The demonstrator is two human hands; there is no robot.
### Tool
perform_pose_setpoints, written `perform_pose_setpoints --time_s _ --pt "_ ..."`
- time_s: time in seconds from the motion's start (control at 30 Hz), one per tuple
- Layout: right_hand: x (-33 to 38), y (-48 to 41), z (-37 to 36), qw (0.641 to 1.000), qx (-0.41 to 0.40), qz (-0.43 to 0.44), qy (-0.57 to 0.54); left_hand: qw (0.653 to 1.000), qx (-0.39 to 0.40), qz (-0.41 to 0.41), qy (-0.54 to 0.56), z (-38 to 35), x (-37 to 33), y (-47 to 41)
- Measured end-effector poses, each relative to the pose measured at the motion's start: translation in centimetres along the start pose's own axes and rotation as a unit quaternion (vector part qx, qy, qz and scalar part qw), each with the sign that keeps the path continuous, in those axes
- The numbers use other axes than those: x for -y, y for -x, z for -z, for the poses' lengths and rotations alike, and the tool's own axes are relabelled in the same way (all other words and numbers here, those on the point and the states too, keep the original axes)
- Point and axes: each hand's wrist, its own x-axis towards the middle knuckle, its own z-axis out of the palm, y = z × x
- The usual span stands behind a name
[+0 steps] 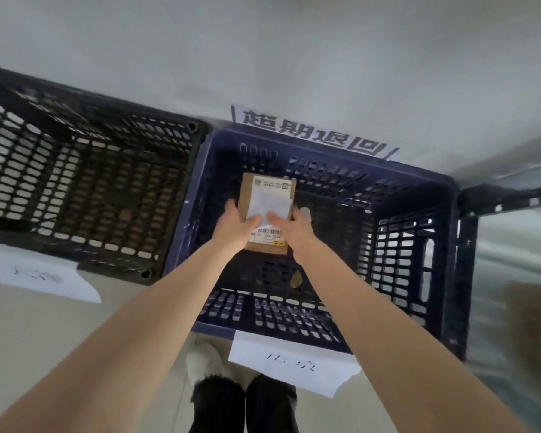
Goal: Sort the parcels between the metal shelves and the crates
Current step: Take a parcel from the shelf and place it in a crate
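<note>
A small brown cardboard parcel (267, 195) with a white shipping label hangs inside the dark blue crate (413, 310). My left hand (236, 228) grips its left side, thumb lying on the label. My right hand (294, 228) grips its right side, thumb also on the label. The parcel's lower part is hidden behind both hands. A black crate (85, 195) stands to the left of the blue one, with nothing visible inside it.
A white sign with large black characters (313, 135) hangs on the wall behind the blue crate. Paper labels are stuck on the blue crate's front (291, 364) and the black crate's front (41, 276). A metal shelf frame (512, 195) and a brown box (534, 332) sit at right.
</note>
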Motion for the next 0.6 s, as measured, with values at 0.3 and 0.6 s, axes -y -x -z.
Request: perform_pose_setpoints --time_s 0.3,0.6 --pt "-3.4 -9.4 -4.7 1.000 0.011 -0.002 -0.014 0.998 -0.023 -0.002 -0.058 -1.4 4.5 -8.7" --pt "-3.7 -11.7 -6.0 0.999 -0.039 0.015 -0.025 0.995 -0.047 0.003 -0.090 -1.9 4.6 -10.7"
